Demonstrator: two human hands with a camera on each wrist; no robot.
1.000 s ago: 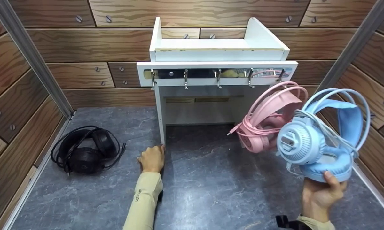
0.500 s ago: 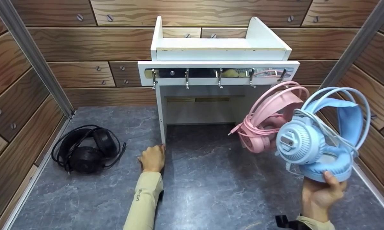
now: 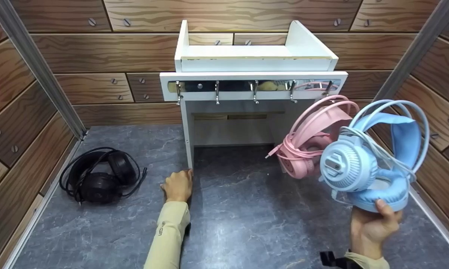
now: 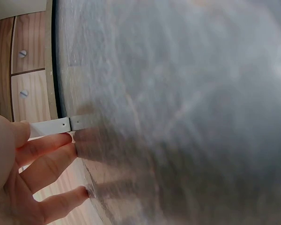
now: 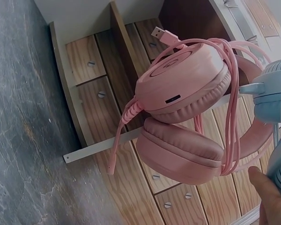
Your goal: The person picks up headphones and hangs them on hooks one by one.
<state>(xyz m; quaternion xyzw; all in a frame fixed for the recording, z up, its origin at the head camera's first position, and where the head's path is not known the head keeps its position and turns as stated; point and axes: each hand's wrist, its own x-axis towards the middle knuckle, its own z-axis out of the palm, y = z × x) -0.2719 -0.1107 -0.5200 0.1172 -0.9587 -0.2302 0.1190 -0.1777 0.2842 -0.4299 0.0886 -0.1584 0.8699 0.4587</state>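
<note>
My right hand (image 3: 375,228) grips the lower ear cup of the blue headphones (image 3: 349,166), thumb on the cup's side, and holds them up right of the pink headphones (image 3: 299,160). The pink pair hangs below the rightmost hook (image 3: 329,87) of the white shelf (image 3: 254,64), cable wound round it; in the right wrist view its cups (image 5: 182,84) hang above the tabletop. My left hand (image 3: 177,186) pinches the foot of the shelf's left side panel (image 3: 188,138). In the left wrist view the panel (image 4: 51,127) lies between thumb and fingers, with fingertips touching the tabletop.
Black headphones (image 3: 101,186) lie with their cable on the dark marbled tabletop (image 3: 239,216), left of the shelf. Several metal hooks line the shelf's front rail (image 3: 254,76). Wood-patterned walls (image 3: 108,52) and grey metal posts (image 3: 41,71) enclose the back and sides.
The blue headphones and my right hand have shifted slightly left, closer to the pink pair. My left hand stays at the panel's foot.
</note>
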